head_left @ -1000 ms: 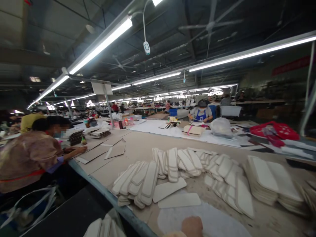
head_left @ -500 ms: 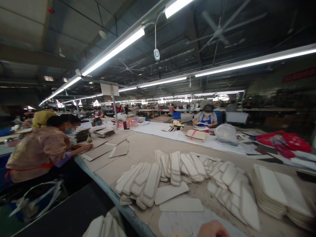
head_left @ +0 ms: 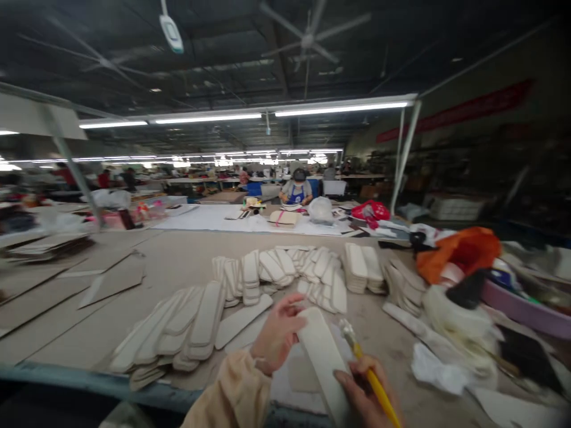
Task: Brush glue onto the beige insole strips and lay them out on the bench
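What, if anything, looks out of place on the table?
A crumpled white scrap right of the right hand, beside the pale container: it looks odd against the flat pale pieces. I see no obvious spill.

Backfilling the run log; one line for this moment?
left hand: holding pale strip, far end; right hand: touching strip's edge, holding yellow-handled brush; ahead: piled strips

The held strip [head_left: 322, 356] and piled strips [head_left: 203, 324] are off-white, the brush handle [head_left: 380, 391] bright yellow, the sleeve [head_left: 238, 383] plain cream. The tabletop [head_left: 178, 254] is greyish beige, the bag [head_left: 473, 249] vivid orange, the tub [head_left: 524, 311] pale purple.
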A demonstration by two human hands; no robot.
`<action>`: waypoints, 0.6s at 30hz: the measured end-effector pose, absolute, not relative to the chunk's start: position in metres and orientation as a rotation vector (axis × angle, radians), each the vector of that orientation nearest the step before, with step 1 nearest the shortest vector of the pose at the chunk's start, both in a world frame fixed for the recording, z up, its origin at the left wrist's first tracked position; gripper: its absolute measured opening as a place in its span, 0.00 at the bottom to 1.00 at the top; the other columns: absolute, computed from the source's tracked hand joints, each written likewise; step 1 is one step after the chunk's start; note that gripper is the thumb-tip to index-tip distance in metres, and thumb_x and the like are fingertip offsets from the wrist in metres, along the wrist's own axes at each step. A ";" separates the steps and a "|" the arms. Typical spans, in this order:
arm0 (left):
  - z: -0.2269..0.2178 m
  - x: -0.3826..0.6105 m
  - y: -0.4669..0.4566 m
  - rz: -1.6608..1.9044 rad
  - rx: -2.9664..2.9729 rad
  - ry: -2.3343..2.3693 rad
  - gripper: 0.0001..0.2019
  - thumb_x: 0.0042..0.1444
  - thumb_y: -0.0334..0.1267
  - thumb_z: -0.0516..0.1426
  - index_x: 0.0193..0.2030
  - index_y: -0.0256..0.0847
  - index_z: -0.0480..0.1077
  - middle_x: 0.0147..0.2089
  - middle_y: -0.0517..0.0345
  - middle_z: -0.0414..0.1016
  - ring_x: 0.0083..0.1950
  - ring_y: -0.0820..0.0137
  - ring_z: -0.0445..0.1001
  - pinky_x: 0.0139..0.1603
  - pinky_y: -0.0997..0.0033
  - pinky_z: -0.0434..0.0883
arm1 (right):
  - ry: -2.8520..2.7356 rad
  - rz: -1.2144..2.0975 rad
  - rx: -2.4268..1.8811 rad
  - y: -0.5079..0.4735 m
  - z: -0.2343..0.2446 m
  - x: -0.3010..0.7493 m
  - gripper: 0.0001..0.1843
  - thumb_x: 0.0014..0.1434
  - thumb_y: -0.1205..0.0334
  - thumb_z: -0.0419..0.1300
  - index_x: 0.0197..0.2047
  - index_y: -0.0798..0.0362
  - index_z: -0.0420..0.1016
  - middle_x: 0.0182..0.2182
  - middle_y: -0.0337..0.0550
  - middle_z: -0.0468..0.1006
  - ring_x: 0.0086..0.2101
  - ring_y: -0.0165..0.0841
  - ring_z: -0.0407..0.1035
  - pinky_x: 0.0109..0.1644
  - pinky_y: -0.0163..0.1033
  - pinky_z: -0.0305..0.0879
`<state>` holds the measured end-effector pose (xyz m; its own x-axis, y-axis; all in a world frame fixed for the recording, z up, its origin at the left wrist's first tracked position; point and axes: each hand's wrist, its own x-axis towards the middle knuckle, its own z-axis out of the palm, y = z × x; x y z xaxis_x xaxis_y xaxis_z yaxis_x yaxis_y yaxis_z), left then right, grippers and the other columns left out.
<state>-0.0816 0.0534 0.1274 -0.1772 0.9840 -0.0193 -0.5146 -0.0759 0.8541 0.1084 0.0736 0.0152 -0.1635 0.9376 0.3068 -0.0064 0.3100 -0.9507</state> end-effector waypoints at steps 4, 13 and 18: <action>0.106 -0.078 0.042 1.465 0.654 0.783 0.18 0.50 0.39 0.59 0.48 0.40 0.68 0.48 0.49 0.73 0.45 0.63 0.73 0.44 0.63 0.70 | -1.307 1.252 -0.859 0.078 0.014 0.104 0.19 0.46 0.56 0.68 0.31 0.47 0.59 0.24 0.35 0.69 0.23 0.31 0.64 0.26 0.34 0.63; 0.072 -0.031 0.035 1.460 0.608 0.999 0.20 0.48 0.47 0.60 0.45 0.36 0.71 0.40 0.49 0.78 0.43 0.59 0.75 0.42 0.63 0.71 | -1.209 1.408 -0.755 0.069 0.016 0.090 0.18 0.49 0.58 0.66 0.31 0.47 0.58 0.23 0.32 0.64 0.23 0.29 0.59 0.26 0.33 0.57; 0.071 -0.027 0.042 1.539 0.573 0.998 0.13 0.49 0.43 0.59 0.39 0.39 0.70 0.39 0.52 0.79 0.43 0.60 0.76 0.42 0.64 0.72 | -1.212 1.391 -0.751 0.071 0.020 0.090 0.18 0.50 0.58 0.66 0.32 0.47 0.57 0.24 0.33 0.63 0.24 0.29 0.59 0.26 0.33 0.57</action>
<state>-0.0269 0.0421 0.0712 -0.2243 0.9602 -0.1664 -0.5441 0.0183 0.8388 0.0895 0.0708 0.0196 -0.2086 0.9605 0.1840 -0.3139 0.1124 -0.9428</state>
